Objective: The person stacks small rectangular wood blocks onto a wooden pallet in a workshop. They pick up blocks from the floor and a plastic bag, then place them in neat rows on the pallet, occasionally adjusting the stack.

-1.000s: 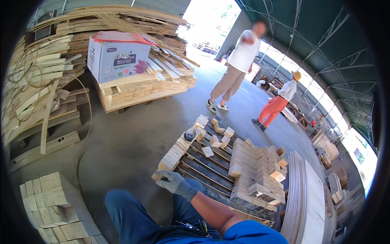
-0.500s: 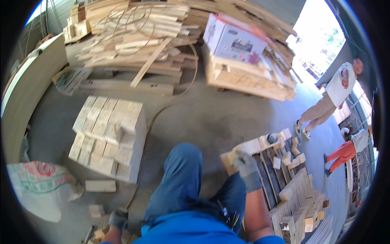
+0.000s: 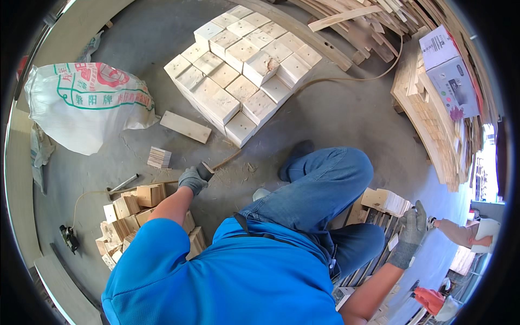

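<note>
My left hand (image 3: 193, 180), in a grey glove, reaches down to the concrete floor and is closed around a small wooden piece (image 3: 207, 168); a thin strip of wood runs on from it toward a big stack of square wooden blocks (image 3: 244, 70). My right hand (image 3: 414, 227), also gloved, hangs with fingers spread beside pale wooden blocks (image 3: 383, 200) lying on a slatted pallet (image 3: 363, 271). My blue-jeaned knee and blue shirt fill the middle of the view.
A pile of loose blocks (image 3: 130, 211) lies at lower left, with a hammer (image 3: 122, 184) and a small tool (image 3: 69, 236) nearby. A white sack (image 3: 86, 103), a flat board (image 3: 186, 127), stacked lumber (image 3: 428, 124) and a cardboard box (image 3: 449, 70) surround me. Another person (image 3: 466, 233) is at the right edge.
The view has swung left and downward. My left hand has reached to the floor by the loose blocks; my right hand stays at the pallet blocks.
</note>
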### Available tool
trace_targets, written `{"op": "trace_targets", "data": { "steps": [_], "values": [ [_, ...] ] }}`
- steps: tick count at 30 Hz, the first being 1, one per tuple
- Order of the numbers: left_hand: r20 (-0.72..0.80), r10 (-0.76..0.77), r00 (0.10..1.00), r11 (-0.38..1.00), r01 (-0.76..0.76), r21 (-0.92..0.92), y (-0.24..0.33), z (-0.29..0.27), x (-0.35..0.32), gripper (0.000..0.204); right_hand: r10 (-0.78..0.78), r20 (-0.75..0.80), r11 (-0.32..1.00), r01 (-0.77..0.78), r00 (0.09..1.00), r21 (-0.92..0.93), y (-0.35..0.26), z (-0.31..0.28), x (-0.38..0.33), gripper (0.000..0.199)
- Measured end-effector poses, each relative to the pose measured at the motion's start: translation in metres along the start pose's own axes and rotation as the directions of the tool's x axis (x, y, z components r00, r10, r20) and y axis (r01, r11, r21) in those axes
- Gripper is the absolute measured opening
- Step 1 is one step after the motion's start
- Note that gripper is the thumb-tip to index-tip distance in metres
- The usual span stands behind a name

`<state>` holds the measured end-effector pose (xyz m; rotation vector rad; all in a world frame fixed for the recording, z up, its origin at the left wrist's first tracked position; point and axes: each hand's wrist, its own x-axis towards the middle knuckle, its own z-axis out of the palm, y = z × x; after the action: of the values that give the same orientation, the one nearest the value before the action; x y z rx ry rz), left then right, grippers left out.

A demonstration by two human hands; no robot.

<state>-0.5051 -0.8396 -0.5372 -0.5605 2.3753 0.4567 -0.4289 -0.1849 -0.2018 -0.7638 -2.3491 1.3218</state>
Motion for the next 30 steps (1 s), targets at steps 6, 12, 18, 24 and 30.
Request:
{"op": "trace_targets", "data": {
  "steps": [6,12,18,24,30],
  "values": [
    [0.006,-0.056,0.998,0.998,0.056,-0.028,-0.002,0.013,0.016,0.081,-0.013,0.020,1.000,0.013,1.000,-0.027,0.003,-0.010,0.014,0.057],
    [0.103,-0.221,0.970,0.962,0.234,-0.140,-0.027,0.022,0.023,0.094,0.004,0.026,0.998,-0.002,1.000,-0.059,0.030,-0.017,0.030,0.055],
    [-0.458,0.003,0.889,0.916,-0.186,-0.355,0.006,-0.019,0.048,0.097,0.043,0.006,0.998,-0.043,0.999,-0.053,0.034,-0.014,0.052,0.055],
    [-0.712,0.007,0.702,0.811,-0.421,-0.406,0.087,-0.098,0.061,0.090,-0.023,0.077,0.992,0.033,0.997,-0.124,0.014,0.031,0.085,0.055],
    [-0.815,0.017,0.579,0.747,-0.549,-0.374,0.150,-0.086,0.052,0.088,-0.137,0.240,0.978,0.170,0.961,-0.123,-0.016,0.068,0.113,0.052]
  ]
}}
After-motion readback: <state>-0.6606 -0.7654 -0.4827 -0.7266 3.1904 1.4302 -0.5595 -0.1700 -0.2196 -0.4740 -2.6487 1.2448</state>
